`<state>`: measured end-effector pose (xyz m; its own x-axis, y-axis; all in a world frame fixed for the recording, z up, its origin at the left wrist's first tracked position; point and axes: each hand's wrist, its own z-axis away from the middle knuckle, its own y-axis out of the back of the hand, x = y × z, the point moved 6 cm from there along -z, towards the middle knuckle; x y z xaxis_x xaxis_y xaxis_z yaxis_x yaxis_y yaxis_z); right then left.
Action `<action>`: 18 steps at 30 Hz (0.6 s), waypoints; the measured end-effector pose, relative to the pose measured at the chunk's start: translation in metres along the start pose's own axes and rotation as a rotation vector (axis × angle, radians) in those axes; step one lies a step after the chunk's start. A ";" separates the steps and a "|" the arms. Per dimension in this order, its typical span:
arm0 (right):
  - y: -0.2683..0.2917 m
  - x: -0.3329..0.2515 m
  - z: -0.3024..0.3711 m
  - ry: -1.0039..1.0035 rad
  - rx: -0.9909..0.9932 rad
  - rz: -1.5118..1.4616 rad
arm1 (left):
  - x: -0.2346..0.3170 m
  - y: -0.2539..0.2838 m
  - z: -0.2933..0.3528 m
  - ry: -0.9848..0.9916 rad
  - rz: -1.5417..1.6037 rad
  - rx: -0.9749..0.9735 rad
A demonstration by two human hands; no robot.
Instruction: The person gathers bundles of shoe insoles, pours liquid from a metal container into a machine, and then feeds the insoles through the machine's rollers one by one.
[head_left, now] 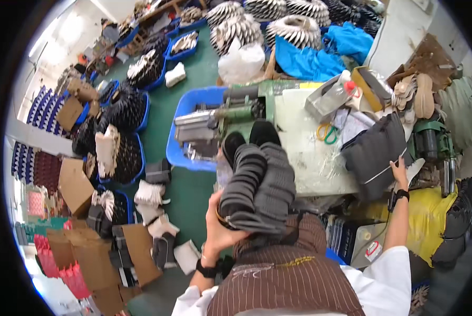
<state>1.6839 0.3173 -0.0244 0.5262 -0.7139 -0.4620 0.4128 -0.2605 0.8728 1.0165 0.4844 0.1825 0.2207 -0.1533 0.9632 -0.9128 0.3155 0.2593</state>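
My left hand is wrapped round the near end of a stack of dark grey insoles. The insoles lean in two rows in front of my apron, with rounded black tips at the far end. To the right, my right hand reaches out and grips the edge of a bundle of dark grey insoles tied with thin white string. That bundle lies at the right edge of the pale worktable. My fingertips are partly hidden by their distance and angle.
A green machine with a metal roller stands beyond the stack, next to a blue tub. Scissors, a clear bottle and loose threads lie on the table. Blue baskets of insoles, cardboard boxes and a yellow sack surround me.
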 end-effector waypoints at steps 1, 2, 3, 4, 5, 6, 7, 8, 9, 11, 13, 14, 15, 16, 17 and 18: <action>-0.031 0.013 -0.002 -0.057 -0.065 -0.068 | 0.006 0.000 -0.005 0.025 0.041 0.016; -0.057 0.031 0.004 -0.121 -0.126 -0.134 | 0.008 0.001 -0.011 0.013 0.048 0.011; -0.067 0.024 0.003 -0.039 -0.005 0.110 | 0.008 0.001 -0.016 0.016 0.063 0.003; -0.070 -0.026 0.017 -0.064 -0.026 0.176 | 0.006 -0.001 -0.018 0.021 0.073 0.013; -0.084 -0.063 0.025 0.061 0.051 0.079 | 0.004 0.000 -0.024 0.029 0.065 0.044; -0.081 -0.129 0.056 0.167 0.042 -0.103 | 0.004 -0.002 -0.026 0.043 0.064 0.058; -0.076 -0.198 0.096 0.253 -0.078 -0.306 | 0.003 -0.004 -0.026 0.061 0.036 0.056; -0.080 -0.237 0.123 0.420 -0.241 -0.542 | 0.003 -0.011 -0.031 0.063 0.125 0.028; -0.081 -0.281 0.157 0.611 -0.394 -0.702 | 0.004 -0.016 -0.034 0.049 0.117 0.021; -0.067 -0.366 0.222 0.812 -0.627 -0.671 | 0.001 -0.023 -0.035 0.110 0.166 0.001; -0.046 -0.402 0.239 0.803 -0.572 -0.733 | -0.008 -0.033 -0.038 0.132 0.235 -0.013; -0.044 -0.404 0.239 0.789 -0.557 -0.733 | -0.015 -0.037 -0.039 0.153 0.294 -0.009; -0.040 -0.404 0.236 0.788 -0.496 -0.744 | -0.024 -0.043 -0.042 0.199 0.364 -0.032; -0.036 -0.404 0.236 0.792 -0.441 -0.756 | -0.034 -0.045 -0.042 0.201 0.364 -0.044; -0.028 -0.402 0.238 0.809 -0.349 -0.675 | -0.048 -0.050 -0.041 0.283 0.448 -0.074; -0.023 -0.401 0.243 0.797 -0.339 -0.674 | -0.057 -0.055 -0.040 0.367 0.531 -0.104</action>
<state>1.2829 0.4521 0.1792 0.3953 0.1651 -0.9036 0.9147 -0.1605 0.3709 1.0674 0.5129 0.1164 -0.1312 0.3720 0.9189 -0.8959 0.3524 -0.2705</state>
